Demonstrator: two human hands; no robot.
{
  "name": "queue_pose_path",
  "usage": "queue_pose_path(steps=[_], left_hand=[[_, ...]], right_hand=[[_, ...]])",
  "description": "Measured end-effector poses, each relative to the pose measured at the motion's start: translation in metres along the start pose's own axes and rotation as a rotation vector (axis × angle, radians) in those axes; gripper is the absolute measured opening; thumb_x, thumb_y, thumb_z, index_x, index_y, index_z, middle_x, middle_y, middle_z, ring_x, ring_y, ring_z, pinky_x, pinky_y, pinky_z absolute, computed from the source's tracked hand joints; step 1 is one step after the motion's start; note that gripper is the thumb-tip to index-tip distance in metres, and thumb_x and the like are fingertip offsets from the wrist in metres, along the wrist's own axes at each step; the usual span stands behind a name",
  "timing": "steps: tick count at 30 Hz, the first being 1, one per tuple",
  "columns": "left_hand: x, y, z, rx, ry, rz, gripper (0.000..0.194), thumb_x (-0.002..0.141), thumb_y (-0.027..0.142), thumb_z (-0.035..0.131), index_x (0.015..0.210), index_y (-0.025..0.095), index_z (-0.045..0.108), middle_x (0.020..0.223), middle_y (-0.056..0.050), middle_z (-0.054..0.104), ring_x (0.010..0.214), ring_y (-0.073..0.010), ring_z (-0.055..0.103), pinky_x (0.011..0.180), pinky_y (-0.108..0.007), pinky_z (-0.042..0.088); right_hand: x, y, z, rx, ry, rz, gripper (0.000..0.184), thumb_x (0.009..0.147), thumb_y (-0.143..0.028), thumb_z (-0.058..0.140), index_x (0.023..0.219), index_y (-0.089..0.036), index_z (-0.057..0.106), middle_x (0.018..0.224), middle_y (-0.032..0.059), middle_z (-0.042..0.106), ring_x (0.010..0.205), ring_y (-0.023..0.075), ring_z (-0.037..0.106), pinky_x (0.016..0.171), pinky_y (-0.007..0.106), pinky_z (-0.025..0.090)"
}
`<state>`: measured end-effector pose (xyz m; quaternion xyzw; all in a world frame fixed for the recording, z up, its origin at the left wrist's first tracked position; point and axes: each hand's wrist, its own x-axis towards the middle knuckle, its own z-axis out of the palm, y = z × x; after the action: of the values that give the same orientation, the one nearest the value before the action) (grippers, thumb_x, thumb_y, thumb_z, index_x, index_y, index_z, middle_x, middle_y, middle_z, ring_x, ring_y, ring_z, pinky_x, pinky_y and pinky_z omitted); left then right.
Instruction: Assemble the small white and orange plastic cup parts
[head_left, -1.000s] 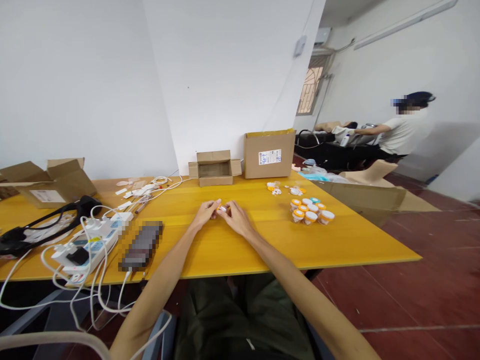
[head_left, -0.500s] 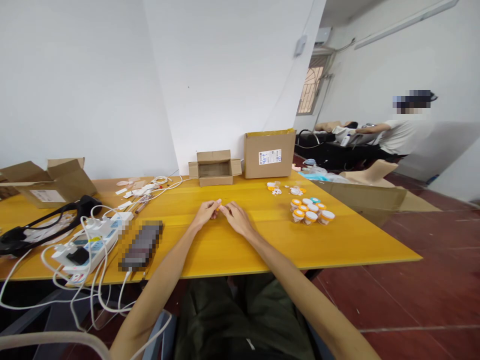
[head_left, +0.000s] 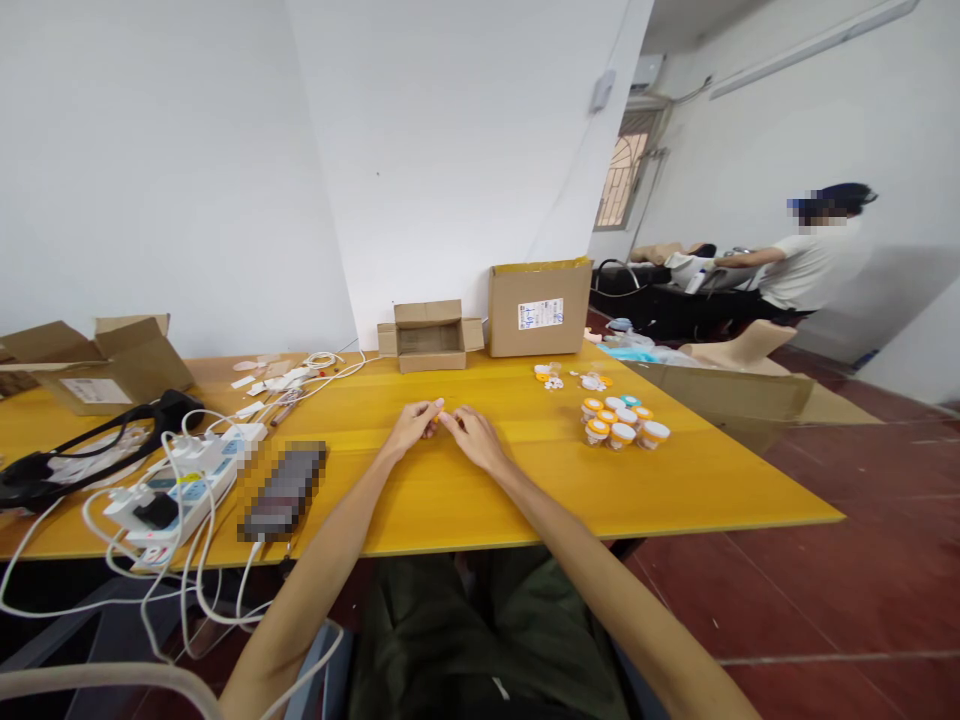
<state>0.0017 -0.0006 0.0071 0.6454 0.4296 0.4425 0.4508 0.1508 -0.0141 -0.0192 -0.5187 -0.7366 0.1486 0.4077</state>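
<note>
Small item [head_left: 440, 414] between the two hands: a second ago, a shiny pale part in plain sight at the fingertips; now mostly covered, only a trace of orange showing

Right hand [head_left: 470, 433]: thumb earlier lower, leaving the item exposed above it; now slightly higher, lying over the item and close to the tips of the left hand [head_left: 411, 428]

Co-worker [head_left: 814, 270], far right: head earlier a touch further left; now slightly to the right

White bottle [head_left: 696, 281], in front of that person: now slightly further right than at first
</note>
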Motion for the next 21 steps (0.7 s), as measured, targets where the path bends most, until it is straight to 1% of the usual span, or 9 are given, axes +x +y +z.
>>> queue_pose_path(steps=[2, 5, 7, 10, 13, 15, 17, 19, 21], left_hand=[[0.0004, -0.001, -0.0005, 0.006, 0.0, -0.002, 0.056, 0.073, 0.071, 0.062, 0.057, 0.019, 0.051, 0.047, 0.005, 0.046, 0.044, -0.0089, 0.044, 0.044, -0.022, 0.032], [0.001, -0.002, -0.001, 0.016, -0.004, 0.001, 0.056, 0.074, 0.071, 0.061, 0.056, 0.019, 0.052, 0.046, 0.005, 0.044, 0.043, -0.0089, 0.044, 0.044, -0.022, 0.031], [0.0014, -0.0022, -0.001, 0.016, -0.007, -0.007, 0.056, 0.074, 0.071, 0.061, 0.056, 0.019, 0.051, 0.046, 0.005, 0.044, 0.042, -0.0084, 0.043, 0.043, -0.022, 0.03], [0.002, -0.0025, -0.0006, 0.014, -0.006, -0.019, 0.057, 0.072, 0.072, 0.062, 0.056, 0.019, 0.05, 0.047, 0.005, 0.044, 0.042, -0.0078, 0.042, 0.042, -0.022, 0.029], [0.0023, -0.0032, -0.0003, 0.019, -0.005, -0.012, 0.056, 0.072, 0.071, 0.063, 0.055, 0.019, 0.05, 0.047, 0.005, 0.044, 0.042, -0.0079, 0.042, 0.042, -0.022, 0.03], [0.0024, -0.0038, -0.0005, 0.025, -0.006, -0.004, 0.055, 0.073, 0.069, 0.063, 0.055, 0.018, 0.052, 0.047, 0.005, 0.045, 0.044, -0.0085, 0.043, 0.044, -0.022, 0.031], [0.0026, -0.0046, -0.0011, 0.022, -0.009, 0.006, 0.051, 0.073, 0.066, 0.065, 0.059, 0.017, 0.058, 0.049, 0.004, 0.048, 0.046, -0.0092, 0.045, 0.045, -0.022, 0.032], [0.0029, -0.0055, -0.0019, 0.004, -0.009, 0.012, 0.045, 0.071, 0.061, 0.07, 0.067, 0.017, 0.064, 0.054, 0.003, 0.055, 0.049, -0.0097, 0.048, 0.047, -0.022, 0.034], [0.003, -0.0067, -0.0028, -0.024, -0.004, 0.016, 0.041, 0.067, 0.056, 0.075, 0.079, 0.017, 0.068, 0.059, 0.003, 0.059, 0.052, -0.01, 0.05, 0.049, -0.022, 0.036]], right_hand=[[-0.0003, -0.0004, -0.0004, 0.002, -0.001, -0.009, 0.033, 0.094, -0.046, 0.049, 0.071, -0.023, 0.057, 0.079, 0.0024, 0.063, 0.073, 0.0172, 0.058, 0.066, 0.027, 0.041], [-0.0008, -0.0009, -0.0012, 0.023, 0.019, -0.022, 0.03, 0.09, -0.049, 0.054, 0.077, -0.023, 0.06, 0.081, 0.0017, 0.065, 0.071, 0.0165, 0.058, 0.064, 0.026, 0.041], [-0.0007, -0.0009, -0.0021, 0.019, 0.007, -0.025, 0.033, 0.091, -0.05, 0.053, 0.073, -0.023, 0.058, 0.076, 0.001, 0.064, 0.069, 0.0161, 0.057, 0.063, 0.026, 0.04], [0.0002, -0.0003, -0.0035, 0.013, -0.033, -0.011, 0.041, 0.094, -0.05, 0.046, 0.064, -0.023, 0.054, 0.068, 0.0008, 0.062, 0.065, 0.0162, 0.056, 0.061, 0.026, 0.038], [0.0009, 0.0008, -0.0029, 0.035, -0.058, 0.012, 0.042, 0.094, -0.05, 0.044, 0.063, -0.023, 0.054, 0.065, 0.0008, 0.061, 0.064, 0.0169, 0.057, 0.06, 0.027, 0.039], [0.0009, 0.0021, -0.0011, 0.079, -0.039, 0.007, 0.036, 0.092, -0.049, 0.047, 0.07, -0.023, 0.058, 0.071, 0.0011, 0.065, 0.067, 0.0171, 0.059, 0.063, 0.027, 0.042], [0.0004, 0.0034, 0.001, 0.125, -0.003, -0.005, 0.027, 0.09, -0.046, 0.053, 0.081, -0.023, 0.061, 0.082, 0.0018, 0.068, 0.073, 0.0173, 0.062, 0.068, 0.028, 0.046], [-0.0005, 0.0041, 0.0021, 0.145, 0.013, -0.015, 0.02, 0.086, -0.042, 0.059, 0.091, -0.023, 0.062, 0.09, 0.0023, 0.069, 0.079, 0.0178, 0.063, 0.072, 0.03, 0.048], [-0.0022, 0.003, 0.0012, 0.132, 0.001, -0.033, 0.022, 0.083, -0.037, 0.064, 0.101, -0.024, 0.061, 0.096, 0.0027, 0.069, 0.084, 0.0188, 0.064, 0.075, 0.031, 0.05]])
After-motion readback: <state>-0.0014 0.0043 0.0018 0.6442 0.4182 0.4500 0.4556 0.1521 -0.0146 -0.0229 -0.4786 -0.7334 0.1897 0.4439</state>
